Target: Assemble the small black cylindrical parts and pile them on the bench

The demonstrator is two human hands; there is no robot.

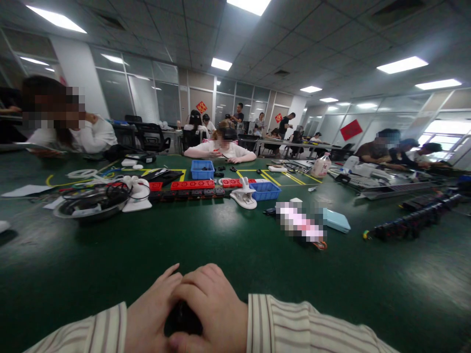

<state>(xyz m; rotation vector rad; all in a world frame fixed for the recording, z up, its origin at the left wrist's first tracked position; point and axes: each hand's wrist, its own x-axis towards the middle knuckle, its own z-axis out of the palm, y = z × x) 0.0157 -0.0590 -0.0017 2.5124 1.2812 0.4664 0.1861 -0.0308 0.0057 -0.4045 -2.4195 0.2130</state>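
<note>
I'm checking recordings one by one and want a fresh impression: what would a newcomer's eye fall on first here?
First, the left hand and right hand, together at the bottom of the view, with a dark patch between them that I cannot make out. Next, the red strip mid-table, with a blue bin behind it and a second bin farther right.
</note>
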